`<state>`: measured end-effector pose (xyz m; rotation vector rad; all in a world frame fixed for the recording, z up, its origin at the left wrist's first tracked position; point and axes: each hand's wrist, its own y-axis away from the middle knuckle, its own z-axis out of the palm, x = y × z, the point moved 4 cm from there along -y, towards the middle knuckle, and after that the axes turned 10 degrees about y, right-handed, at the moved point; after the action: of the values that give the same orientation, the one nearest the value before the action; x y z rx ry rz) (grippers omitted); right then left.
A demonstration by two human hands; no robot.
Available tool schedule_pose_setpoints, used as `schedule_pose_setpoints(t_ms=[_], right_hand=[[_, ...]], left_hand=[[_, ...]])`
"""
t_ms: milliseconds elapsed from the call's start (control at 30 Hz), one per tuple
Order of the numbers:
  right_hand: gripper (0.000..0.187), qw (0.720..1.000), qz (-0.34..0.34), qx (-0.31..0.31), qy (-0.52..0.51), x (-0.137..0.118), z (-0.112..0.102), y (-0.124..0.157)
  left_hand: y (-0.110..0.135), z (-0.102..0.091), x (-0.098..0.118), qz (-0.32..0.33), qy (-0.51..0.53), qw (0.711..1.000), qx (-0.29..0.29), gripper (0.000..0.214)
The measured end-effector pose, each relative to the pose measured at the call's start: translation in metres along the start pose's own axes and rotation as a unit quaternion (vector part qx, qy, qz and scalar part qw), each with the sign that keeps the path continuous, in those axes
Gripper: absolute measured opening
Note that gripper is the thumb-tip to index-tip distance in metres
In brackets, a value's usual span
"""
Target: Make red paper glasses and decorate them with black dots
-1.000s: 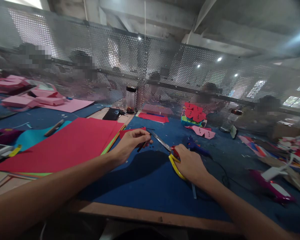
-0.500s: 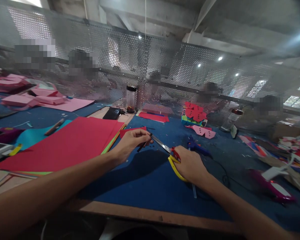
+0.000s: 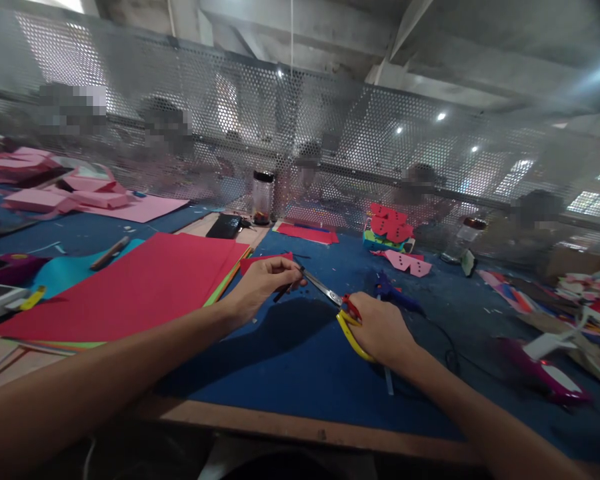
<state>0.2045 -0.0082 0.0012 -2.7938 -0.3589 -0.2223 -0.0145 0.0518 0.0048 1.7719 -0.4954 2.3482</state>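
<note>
Grip: right hand (image 3: 383, 330) closed on scissors (image 3: 336, 299); left hand (image 3: 260, 283) pinches dark strip (image 3: 281, 293) at blade tips.

- The paper stack (image 3: 130, 287) lies on the table (image 3: 305, 373), at the left.
- The left hand (image 3: 260, 283) sits just right of the stack, with a small strip (image 3: 283, 292) in its fingers.
- The scissors (image 3: 337, 303) reach between both hands, tips at the strip, handles in the right hand (image 3: 380, 330).
- The glue gun (image 3: 395, 293) lies just behind the right hand.
- The jar (image 3: 263, 198) stands far back, by the mesh wall (image 3: 330, 133).
- A pile of paper shapes (image 3: 390, 230) sits right of the jar.
</note>
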Motion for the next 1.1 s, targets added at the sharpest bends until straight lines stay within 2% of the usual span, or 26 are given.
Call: schedule_pose_setpoints(t_ms=[633, 1100], right_hand=[[0.020, 1.000, -0.008, 0.012, 0.003, 0.0030, 0.0063, -0.0010], [0.022, 1.000, 0.014, -0.017, 0.001, 0.0050, 0.0051, -0.0036]], left_hand=[[0.0013, 0.0019, 0.0018, -0.008, -0.017, 1.000, 0.002, 0.016], [0.0016, -0.0001, 0.0015, -0.029, -0.006, 0.999, 0.015, 0.017]])
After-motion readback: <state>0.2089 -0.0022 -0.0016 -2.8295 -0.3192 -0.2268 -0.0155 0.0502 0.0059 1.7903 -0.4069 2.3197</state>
